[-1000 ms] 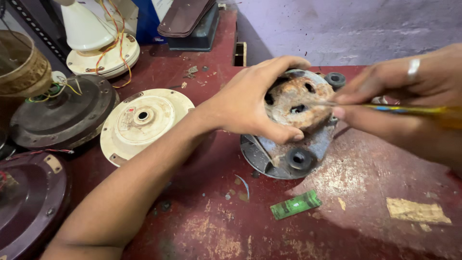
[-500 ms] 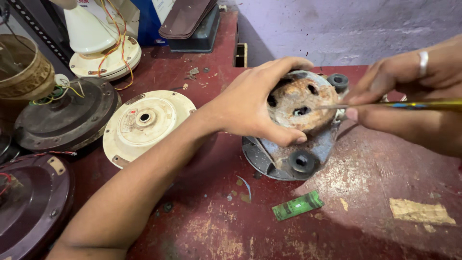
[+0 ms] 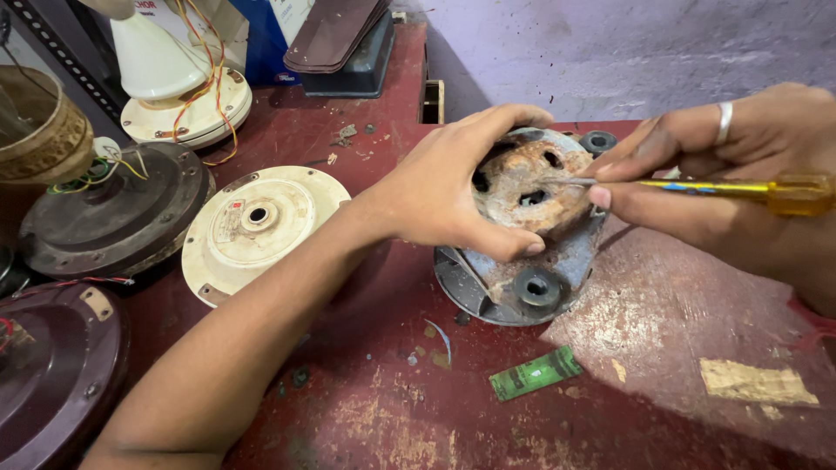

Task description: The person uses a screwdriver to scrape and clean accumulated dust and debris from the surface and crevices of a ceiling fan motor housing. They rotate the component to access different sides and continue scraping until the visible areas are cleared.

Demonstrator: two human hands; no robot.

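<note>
My left hand [image 3: 444, 196] curls over the rusty motor housing [image 3: 527, 231], fingers wrapped on its upper rim, thumb pressing its lower face. My right hand [image 3: 731, 174] pinches a yellow-handled screwdriver [image 3: 723, 187], tip resting on the rusted plate near a hole. The housing sits tilted at bench centre. Just left of my forearm lies a cream fan cover [image 3: 257, 222]; beyond it a dark round cover [image 3: 117, 213] with loose wires. A maroon dome [image 3: 52, 374] at the near left edge. A green strip [image 3: 534, 372] lies below the housing, with small debris beside it. Worn red bench top [image 3: 662, 322], paint scuffed pale; lilac wall [image 3: 627, 52] behind.
</note>
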